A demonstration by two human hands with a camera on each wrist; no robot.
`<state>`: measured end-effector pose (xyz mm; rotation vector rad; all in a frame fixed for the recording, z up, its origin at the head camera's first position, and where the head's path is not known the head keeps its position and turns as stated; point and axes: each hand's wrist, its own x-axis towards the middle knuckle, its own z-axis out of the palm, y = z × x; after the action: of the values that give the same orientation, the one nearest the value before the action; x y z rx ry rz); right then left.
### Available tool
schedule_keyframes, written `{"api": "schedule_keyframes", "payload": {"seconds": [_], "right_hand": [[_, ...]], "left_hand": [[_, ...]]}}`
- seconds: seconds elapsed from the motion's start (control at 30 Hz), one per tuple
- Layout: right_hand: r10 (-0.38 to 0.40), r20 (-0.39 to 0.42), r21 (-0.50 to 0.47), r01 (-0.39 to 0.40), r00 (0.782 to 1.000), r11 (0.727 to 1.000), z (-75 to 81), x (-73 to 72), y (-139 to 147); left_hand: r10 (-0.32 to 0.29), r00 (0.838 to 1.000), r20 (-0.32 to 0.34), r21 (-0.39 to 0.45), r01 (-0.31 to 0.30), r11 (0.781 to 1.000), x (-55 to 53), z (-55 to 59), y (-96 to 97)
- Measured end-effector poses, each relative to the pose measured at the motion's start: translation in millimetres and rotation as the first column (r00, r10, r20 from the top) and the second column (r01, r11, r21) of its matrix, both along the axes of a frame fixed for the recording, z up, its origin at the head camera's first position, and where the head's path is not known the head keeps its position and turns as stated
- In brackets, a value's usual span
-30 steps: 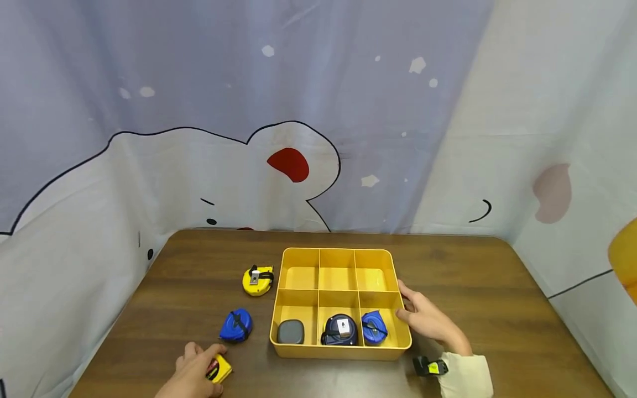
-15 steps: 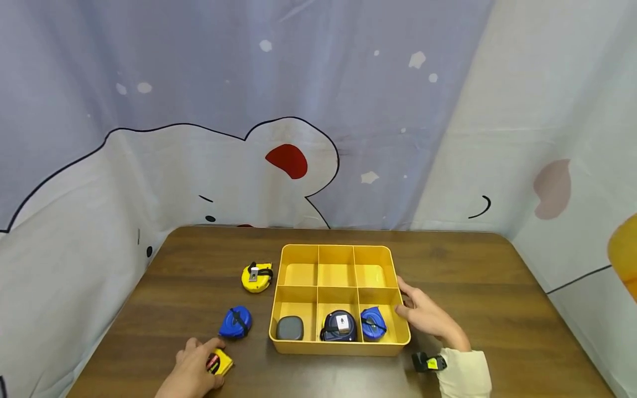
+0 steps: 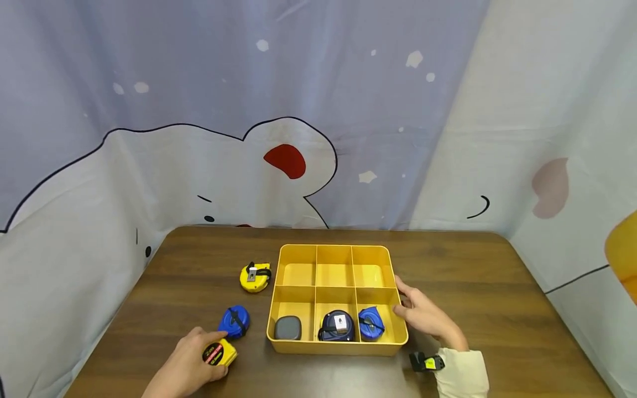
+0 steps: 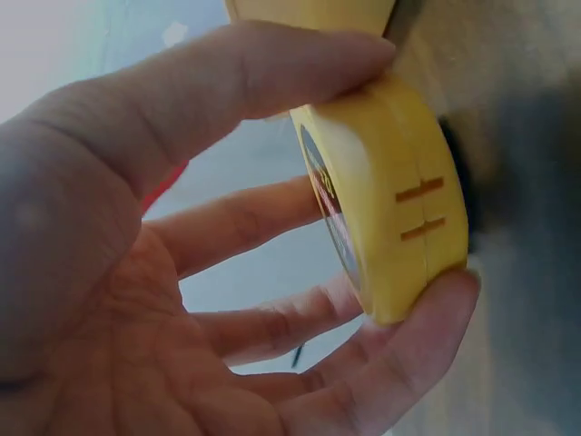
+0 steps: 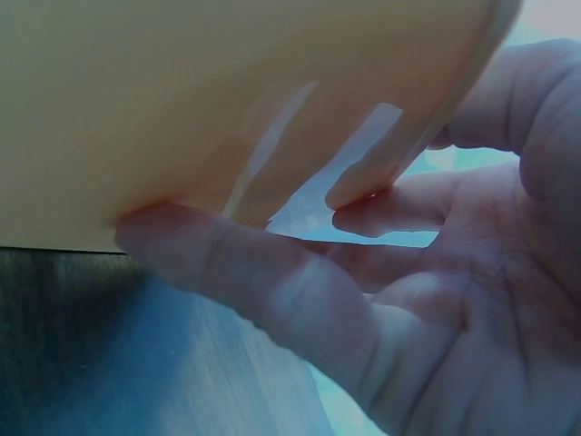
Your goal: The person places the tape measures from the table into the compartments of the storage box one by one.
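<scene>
In the head view my left hand (image 3: 186,359) pinches a yellow tape measure (image 3: 226,352) with a dark round label, low on the left of the table. The left wrist view shows the thumb on one edge of this tape measure (image 4: 399,173) and fingertips on the opposite edge. A blue tape measure (image 3: 235,320) lies just beyond those fingers. At the right side of a yellow six-compartment box (image 3: 338,348), my right hand (image 3: 429,318) rests against the wall. In the right wrist view its extended fingers (image 5: 254,263) touch the outer wall (image 5: 182,118).
The box's front row holds a grey rounded-square item (image 3: 287,328) at left, a dark navy tape measure (image 3: 337,326) in the middle and a blue tape measure (image 3: 370,323) at right. Another yellow tape measure (image 3: 255,277) lies left of the box. A patterned curtain (image 3: 388,110) hangs behind the table.
The left hand's hold on the yellow tape measure has shifted, and its round label now shows more fully. Both have moved slightly right. The right hand stays at the box.
</scene>
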<state>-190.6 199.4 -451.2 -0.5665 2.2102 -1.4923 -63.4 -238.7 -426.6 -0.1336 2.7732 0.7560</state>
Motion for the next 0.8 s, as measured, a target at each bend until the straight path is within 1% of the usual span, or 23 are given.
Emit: {"api": "schedule_keyframes", "payload": {"seconds": [0.1, 0.2, 0.27, 0.33, 0.43, 0.57, 0.67, 0.8], "right_hand": [[0.005, 0.004, -0.004, -0.005, 1.0, 1.0, 0.2, 2.9, 0.4], [0.006, 0.002, -0.027, -0.006, 1.0, 1.0, 0.4, 2.8, 0.1], [0.012, 0.005, -0.037, -0.012, 1.0, 0.999, -0.7, 2.3, 0.0], [0.009, 0.011, -0.033, -0.008, 1.0, 0.999, -2.7, 2.3, -0.2], [-0.015, -0.001, -0.003, 0.015, 1.0, 1.0, -5.4, 3.9, -1.4], [-0.047, -0.018, 0.023, 0.047, 0.999, 0.999, -4.5, 3.9, -2.2], [-0.045, 0.005, 0.023, 0.045, 0.999, 0.999, -2.6, 1.5, -1.4], [-0.028, 0.054, 0.004, 0.027, 0.998, 1.0, -2.5, 1.0, -0.2]], "left_hand": [[-0.059, 0.998, -0.034, 0.003, 0.059, 0.998, -4.7, 6.7, 1.5], [-0.123, 0.991, -0.056, 0.014, 0.124, 0.992, -10.5, 15.2, 2.6], [-0.171, 0.983, -0.072, 0.012, 0.172, 0.985, -13.8, 19.9, 3.7], [-0.207, 0.976, -0.071, 0.006, 0.208, 0.978, -16.5, 24.5, 6.0], [-0.267, 0.957, -0.113, -0.007, 0.268, 0.963, -21.8, 31.6, 9.1], [-0.289, 0.947, -0.139, -0.002, 0.292, 0.956, -31.2, 43.7, 15.3], [-0.273, 0.953, -0.132, 0.004, 0.276, 0.961, -37.9, 51.0, 22.6], [-0.258, 0.958, -0.127, -0.01, 0.258, 0.966, -44.8, 56.1, 33.1]]}}
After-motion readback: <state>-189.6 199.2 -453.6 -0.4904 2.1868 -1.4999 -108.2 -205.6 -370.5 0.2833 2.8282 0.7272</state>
